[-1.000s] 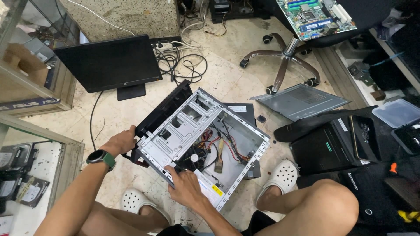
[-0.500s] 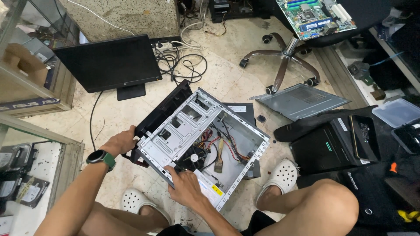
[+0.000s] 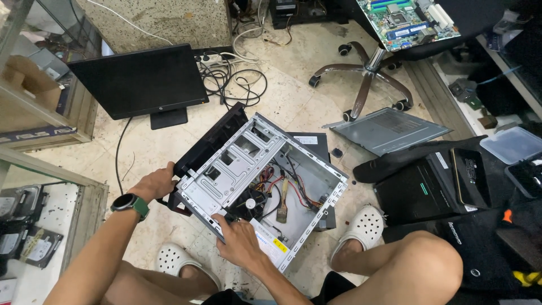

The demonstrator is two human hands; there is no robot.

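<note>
Left hand (image 3: 155, 183) clamped on the open computer case (image 3: 257, 189) at its left corner, right hand (image 3: 240, 243) curled on the near edge, best kept steady and clear of the loose wires (image 3: 282, 183).

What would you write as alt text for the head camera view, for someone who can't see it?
Seen from above, a seated person works on an opened computer case on the floor: the left hand grips its black front end, the right hand rests at its near edge by the fan. A black monitor, tangled cables and a detached side panel lie around it.
</note>
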